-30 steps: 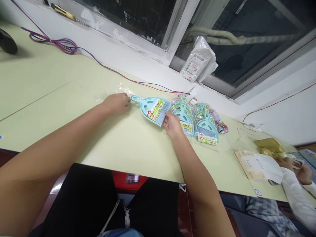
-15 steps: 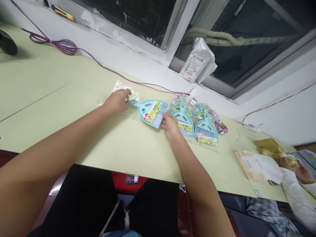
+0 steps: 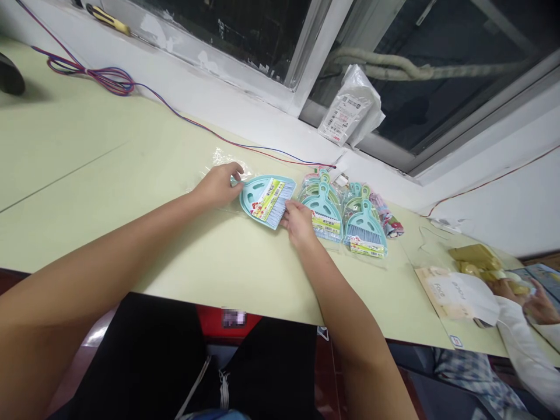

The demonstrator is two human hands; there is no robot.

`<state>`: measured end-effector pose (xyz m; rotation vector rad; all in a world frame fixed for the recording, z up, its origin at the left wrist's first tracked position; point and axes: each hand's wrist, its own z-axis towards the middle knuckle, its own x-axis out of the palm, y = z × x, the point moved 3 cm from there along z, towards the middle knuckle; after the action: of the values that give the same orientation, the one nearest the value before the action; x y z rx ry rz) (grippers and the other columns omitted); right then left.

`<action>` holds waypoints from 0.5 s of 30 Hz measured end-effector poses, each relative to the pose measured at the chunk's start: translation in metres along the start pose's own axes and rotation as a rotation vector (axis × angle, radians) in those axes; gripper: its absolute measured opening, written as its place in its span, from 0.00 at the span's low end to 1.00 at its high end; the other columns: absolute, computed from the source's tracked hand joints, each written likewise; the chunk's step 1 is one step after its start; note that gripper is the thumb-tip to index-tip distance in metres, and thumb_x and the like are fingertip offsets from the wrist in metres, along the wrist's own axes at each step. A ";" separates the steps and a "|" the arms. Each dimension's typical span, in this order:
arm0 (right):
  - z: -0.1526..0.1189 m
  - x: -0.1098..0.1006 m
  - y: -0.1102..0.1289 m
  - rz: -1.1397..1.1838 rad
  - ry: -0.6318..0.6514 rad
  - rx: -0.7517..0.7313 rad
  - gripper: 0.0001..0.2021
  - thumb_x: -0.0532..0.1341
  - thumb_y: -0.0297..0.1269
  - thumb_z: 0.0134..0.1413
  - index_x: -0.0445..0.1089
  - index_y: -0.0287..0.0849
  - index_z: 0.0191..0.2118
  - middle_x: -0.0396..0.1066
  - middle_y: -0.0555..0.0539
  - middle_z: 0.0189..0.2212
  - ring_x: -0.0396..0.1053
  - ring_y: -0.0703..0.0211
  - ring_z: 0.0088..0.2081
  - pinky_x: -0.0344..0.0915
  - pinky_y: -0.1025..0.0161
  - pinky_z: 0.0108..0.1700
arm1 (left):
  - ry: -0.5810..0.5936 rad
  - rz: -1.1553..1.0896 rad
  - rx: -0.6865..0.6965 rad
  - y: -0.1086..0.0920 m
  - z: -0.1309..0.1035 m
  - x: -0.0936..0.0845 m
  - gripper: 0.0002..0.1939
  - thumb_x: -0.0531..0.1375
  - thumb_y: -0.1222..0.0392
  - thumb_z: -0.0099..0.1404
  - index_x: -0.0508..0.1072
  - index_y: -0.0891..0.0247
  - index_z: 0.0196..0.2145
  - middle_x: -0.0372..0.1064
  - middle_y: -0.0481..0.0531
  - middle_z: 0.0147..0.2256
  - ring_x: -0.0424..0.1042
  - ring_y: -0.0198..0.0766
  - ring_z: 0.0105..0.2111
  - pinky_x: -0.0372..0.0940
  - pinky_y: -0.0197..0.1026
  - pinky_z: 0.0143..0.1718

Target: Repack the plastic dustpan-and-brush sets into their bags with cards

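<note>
Head view, left hand: the left hand (image 3: 221, 185) is curving loosely at the narrow end of the dustpan (image 3: 259, 197), its fingers bending above the thumb and hiding the handle; whether it is gripping the handle cannot be told.
Head view, right hand: the right hand (image 3: 298, 223) is pinching the wide, bristled end, thumb at the edge, some fingers tucking out of sight below.
Dustpan: the light blue pan is lying between the hands, its wide end pointing to the right hand, with a brush (image 3: 282, 205) and a printed label (image 3: 269, 198) showing on it.
Clear plastic: a crinkled clear wrapper (image 3: 222, 157) is lying behind and beside the left hand.
Stacked sets: two groups of packed dustpans (image 3: 324, 204) (image 3: 366, 224) are resting just beyond the right hand on the pale table (image 3: 196, 251).
</note>
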<state>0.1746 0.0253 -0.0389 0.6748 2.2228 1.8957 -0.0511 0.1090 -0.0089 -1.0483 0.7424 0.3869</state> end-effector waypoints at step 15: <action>0.003 -0.002 -0.003 0.029 -0.004 0.035 0.06 0.59 0.28 0.65 0.71 0.40 0.35 0.77 0.50 0.25 0.75 0.62 0.25 0.79 0.61 0.35 | 0.048 -0.006 -0.062 0.001 0.001 0.006 0.21 0.62 0.56 0.60 0.73 0.60 0.52 0.78 0.53 0.46 0.76 0.43 0.38 0.66 0.42 0.35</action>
<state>0.1770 0.0268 -0.0432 0.7191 2.2614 1.8706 -0.0469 0.1102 -0.0132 -1.1213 0.7737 0.3825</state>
